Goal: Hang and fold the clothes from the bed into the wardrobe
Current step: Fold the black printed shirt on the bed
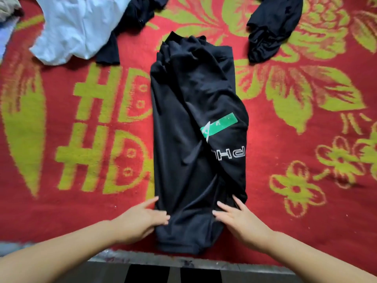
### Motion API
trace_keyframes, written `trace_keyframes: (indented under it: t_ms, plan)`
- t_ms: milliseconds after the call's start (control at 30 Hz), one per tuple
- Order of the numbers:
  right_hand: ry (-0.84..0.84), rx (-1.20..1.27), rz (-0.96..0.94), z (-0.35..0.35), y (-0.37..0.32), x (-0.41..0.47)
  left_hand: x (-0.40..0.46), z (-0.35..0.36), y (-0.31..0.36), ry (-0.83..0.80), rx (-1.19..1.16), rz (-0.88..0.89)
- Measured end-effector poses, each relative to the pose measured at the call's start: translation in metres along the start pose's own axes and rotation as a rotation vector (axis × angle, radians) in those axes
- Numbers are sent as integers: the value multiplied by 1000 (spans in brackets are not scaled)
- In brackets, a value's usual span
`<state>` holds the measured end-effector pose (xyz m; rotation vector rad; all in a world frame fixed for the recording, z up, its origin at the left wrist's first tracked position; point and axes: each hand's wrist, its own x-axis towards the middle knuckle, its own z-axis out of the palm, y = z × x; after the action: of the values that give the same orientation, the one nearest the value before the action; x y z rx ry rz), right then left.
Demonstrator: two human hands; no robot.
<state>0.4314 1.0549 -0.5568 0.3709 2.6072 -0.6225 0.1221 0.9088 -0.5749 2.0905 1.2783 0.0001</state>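
1. The bed is covered by a red woven blanket [306, 211] patterned with yellow-green flowers, leaves and the letters "HD"; everything here lies on it.
2. A black garment folded into a long strip [191, 127] lies down the middle of the blanket, its near end just in front of me at the bed's edge. A green rectangular patch and white outlined letters show on its right side.
3. A crumpled white cloth garment [77, 27] lies at the far left, well apart from the folded strip.
4. A second black garment [126, 23] lies partly under and beside the white one, one part reaching toward me.
5. A bunched black garment with a gathered band [271, 27] lies at the far right, near the strip's far end but apart from it.
6. My left hand [140, 219] rests on the near left corner of the folded strip. Its fingers [159, 216] are straight and close together, pressing flat on the cloth and gripping nothing.
7. My right hand [242, 220] rests on the near right corner. Its fingers [222, 207] are straight and slightly spread, lying flat on the fabric and holding nothing.
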Motion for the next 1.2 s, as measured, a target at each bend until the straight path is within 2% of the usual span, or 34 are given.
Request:
trace_keyframes:
  t_ms: [100,133,167,233,300,367,467,500,533,567,633,667,700,767,833,933,1000,1100,1167,1200]
  plan:
    - [-172,250,-37,-36,-6,-13,-18,-20,15,-189,-437,-165]
    - [-180,352,-20,-51,-5,-14,-17,-36,17,-244,-591,-220]
    - [-127,459,16,-72,-3,-11,-12,-50,13,-197,-731,-261]
    - [171,577,152,-108,13,4,6,-83,-2,53,-922,-420]
    - [430,593,305,-134,47,30,34,-114,-30,352,-951,-606]
    - [485,600,518,-150,83,62,67,-139,-58,560,-877,-709]
    - [638,597,824,-162,103,100,113,-150,-72,775,-547,-914]
    - [736,528,823,-163,94,108,124,-145,-68,797,-386,-917]
    - [807,423,762,-162,80,113,132,-140,-56,796,-197,-846]
    - [822,318,660,-157,60,115,138,-127,-43,764,-27,-706]
    - [720,113,454,-137,19,115,145,-101,-19,574,209,-467]
    - [631,22,384,-120,6,111,145,-87,-14,472,253,-413]
    - [548,-52,357,-103,1,106,143,-76,-16,402,261,-426]
    - [419,-117,455,-75,16,92,137,-64,-26,301,195,-550]
    - [313,-106,608,-62,43,81,130,-61,-41,212,164,-640]
    - [147,-74,625,-64,64,81,123,-67,-56,96,176,-672]
    - [143,-105,599,-76,64,86,119,-73,-53,137,214,-611]
    - [238,-214,458,-86,49,79,106,-67,-37,224,358,-302]
    - [191,-258,336,-78,29,66,93,-51,-30,162,421,-152]
    - [116,-253,323,-72,22,61,89,-49,-25,98,413,-199]
